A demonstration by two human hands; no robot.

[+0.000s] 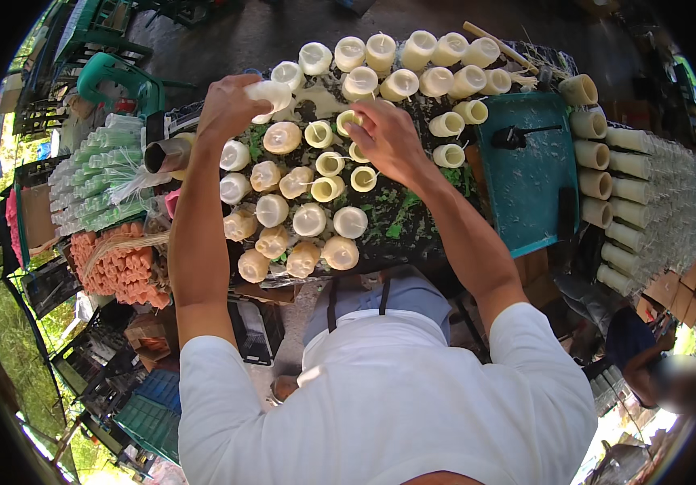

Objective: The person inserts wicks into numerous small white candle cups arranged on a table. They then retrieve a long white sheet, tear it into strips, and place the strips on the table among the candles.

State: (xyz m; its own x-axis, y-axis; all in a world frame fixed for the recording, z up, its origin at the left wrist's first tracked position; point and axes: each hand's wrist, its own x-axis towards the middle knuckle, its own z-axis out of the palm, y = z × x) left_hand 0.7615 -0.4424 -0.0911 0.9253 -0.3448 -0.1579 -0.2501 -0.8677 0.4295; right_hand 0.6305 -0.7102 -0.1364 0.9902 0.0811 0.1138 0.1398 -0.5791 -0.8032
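Observation:
My left hand (pixel 231 107) reaches to the far left of the table, its fingers closed around a white, translucent candle (pixel 271 94). To the right, my right hand (pixel 387 139) has thumb and fingers at the rim of a small pale-yellow candle cup (pixel 348 123). The far fingertips are partly hidden. Similar yellow cups with wicks, such as one candle cup (pixel 328 189), stand just below that hand. Nearer to me are several round, peach-coloured candles (pixel 272 242) and smooth white-topped candles (pixel 310 219).
Cream candles (pixel 419 48) line the table's far edge. A teal tray (pixel 526 182) holds a dark tool. Stacked cream cylinders (pixel 594 186) stand at right. Green-white tubes (pixel 97 174) and orange sticks (pixel 118 263) are piled at left. Another person (pixel 639 364) is at lower right.

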